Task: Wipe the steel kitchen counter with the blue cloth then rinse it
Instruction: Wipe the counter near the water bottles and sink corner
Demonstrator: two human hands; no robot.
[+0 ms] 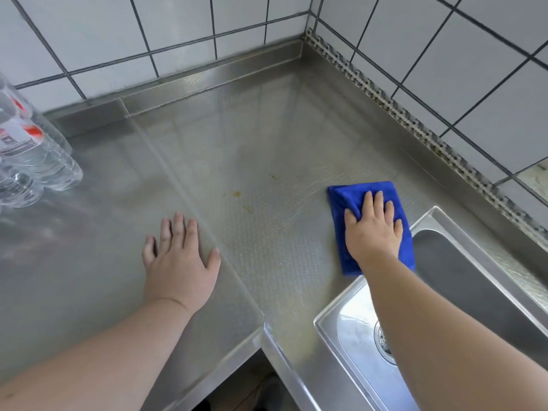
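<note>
A folded blue cloth [350, 200] lies flat on the steel counter [255, 149], just left of the sink's far corner. My right hand [374, 229] presses down on the cloth with fingers spread over it. My left hand [181, 262] rests palm down on the adjoining steel surface to the left, fingers apart, holding nothing. Small yellowish stains [237, 193] mark the counter between the two hands.
A steel sink [439, 215] with a drain strainer [382, 342] sits at the lower right, partly under my right forearm. Shrink-wrapped clear water bottles [32, 155] stand at the far left. White tiled walls [474, 72] meet in the back corner. The counter's front edge drops off below centre.
</note>
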